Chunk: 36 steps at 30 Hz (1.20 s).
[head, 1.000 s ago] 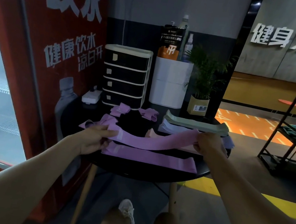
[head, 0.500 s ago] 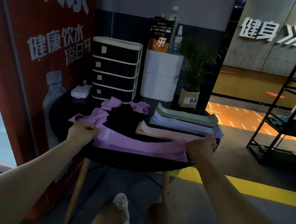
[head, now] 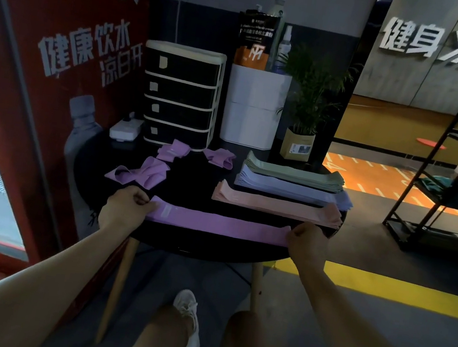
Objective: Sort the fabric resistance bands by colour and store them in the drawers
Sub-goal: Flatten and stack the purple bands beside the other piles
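The table [head: 98, 158] at centre frame is crowded near its right rim by the pink stack [head: 274, 204]; the purple band [head: 216, 224], stretched flat at the lower edge, is pinched at its ends by the left hand [head: 123, 210] and right hand [head: 308, 243], held well apart, and a slipped grip could let it recoil and slide off

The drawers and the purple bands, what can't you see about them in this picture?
- Drawer unit, head view: the dark fronts hide what is inside.
- Drawer labels, head view: too small to read.
- Flat purple band, head view: its ends are covered by the left hand and right hand, and how many bands lie under it cannot be told.
- Loose purple bands, head view: crumpled, so their count is unclear.
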Each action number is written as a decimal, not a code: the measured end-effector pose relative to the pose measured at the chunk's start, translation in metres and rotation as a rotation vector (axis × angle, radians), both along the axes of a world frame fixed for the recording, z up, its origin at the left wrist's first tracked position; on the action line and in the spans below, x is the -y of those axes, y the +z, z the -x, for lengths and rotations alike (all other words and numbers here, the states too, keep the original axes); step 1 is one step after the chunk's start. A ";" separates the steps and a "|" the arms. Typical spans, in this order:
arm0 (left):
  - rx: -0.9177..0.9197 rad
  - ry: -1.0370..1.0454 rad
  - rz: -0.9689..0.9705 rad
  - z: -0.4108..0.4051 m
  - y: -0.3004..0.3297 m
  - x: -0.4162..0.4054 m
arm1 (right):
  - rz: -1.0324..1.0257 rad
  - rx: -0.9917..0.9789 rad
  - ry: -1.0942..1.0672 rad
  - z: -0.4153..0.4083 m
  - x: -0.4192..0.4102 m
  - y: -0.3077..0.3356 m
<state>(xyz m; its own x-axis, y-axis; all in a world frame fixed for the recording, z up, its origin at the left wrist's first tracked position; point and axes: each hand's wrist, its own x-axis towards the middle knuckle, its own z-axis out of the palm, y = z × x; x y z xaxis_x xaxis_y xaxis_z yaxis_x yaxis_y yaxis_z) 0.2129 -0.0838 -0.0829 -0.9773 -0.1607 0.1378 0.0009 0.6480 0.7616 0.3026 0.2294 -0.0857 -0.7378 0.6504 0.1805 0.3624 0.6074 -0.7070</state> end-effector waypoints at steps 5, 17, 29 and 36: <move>-0.010 0.009 0.047 -0.003 -0.004 -0.001 | -0.065 -0.031 0.006 0.001 -0.001 -0.009; -0.007 0.030 0.073 -0.001 -0.009 -0.002 | -0.418 -0.153 0.423 0.014 0.074 0.008; -0.017 -0.009 -0.058 0.007 -0.018 0.007 | -0.441 0.088 0.637 0.031 0.090 -0.011; -0.035 -0.158 -0.074 0.008 -0.020 0.011 | -0.388 0.064 0.636 0.029 0.091 -0.011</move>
